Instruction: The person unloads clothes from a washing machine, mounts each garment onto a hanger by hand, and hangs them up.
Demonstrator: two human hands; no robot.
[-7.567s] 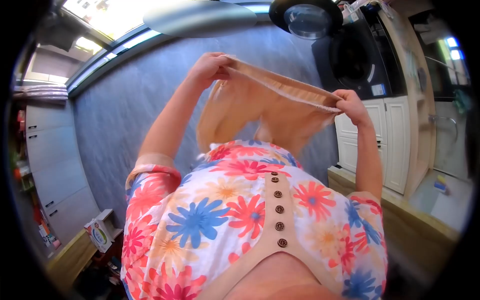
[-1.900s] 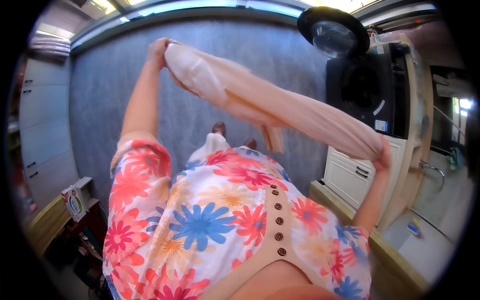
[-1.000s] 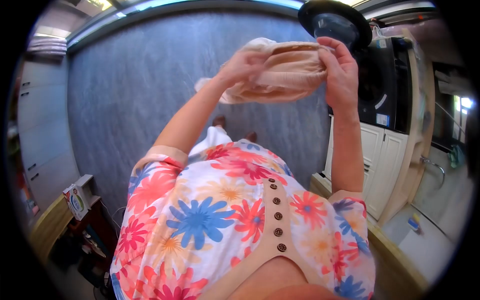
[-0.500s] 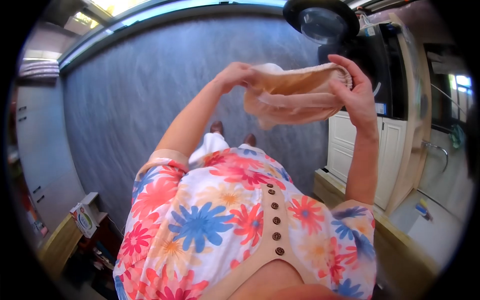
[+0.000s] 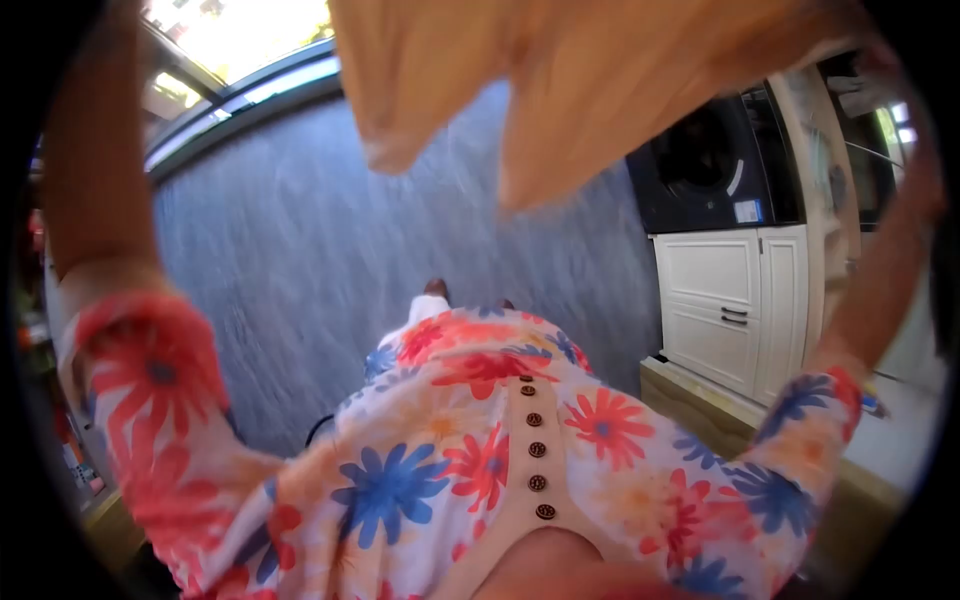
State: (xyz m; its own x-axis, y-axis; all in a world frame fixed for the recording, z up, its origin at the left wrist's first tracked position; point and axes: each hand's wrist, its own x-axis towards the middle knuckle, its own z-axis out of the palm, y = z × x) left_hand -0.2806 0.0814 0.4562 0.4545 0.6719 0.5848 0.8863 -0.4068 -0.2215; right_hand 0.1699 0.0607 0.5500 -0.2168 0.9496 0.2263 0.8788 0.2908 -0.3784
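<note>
A beige cloth garment [image 5: 600,90] is spread across the top of the view, its two lower points hanging down and blurred. Along the left edge my left arm is raised, and its hand lies beyond the top of the frame. My right hand [image 5: 882,62] shows only as a dark smear at the upper right rim, beside the garment's right end. Its fingers cannot be made out. Below the cloth is my floral shirt [image 5: 480,400] with dark buttons down the front.
A black front-loading washing machine [image 5: 700,160] stands at the right above a white cabinet [image 5: 710,285]. Grey flooring [image 5: 400,230] stretches ahead of my shoes. A bright window [image 5: 245,40] is at the upper left.
Both arms have lifted and spread wide, carrying the garment up close to the camera. Its gathered elastic edge, visible earlier between the hands, is out of sight. The black round lid-like shape is covered.
</note>
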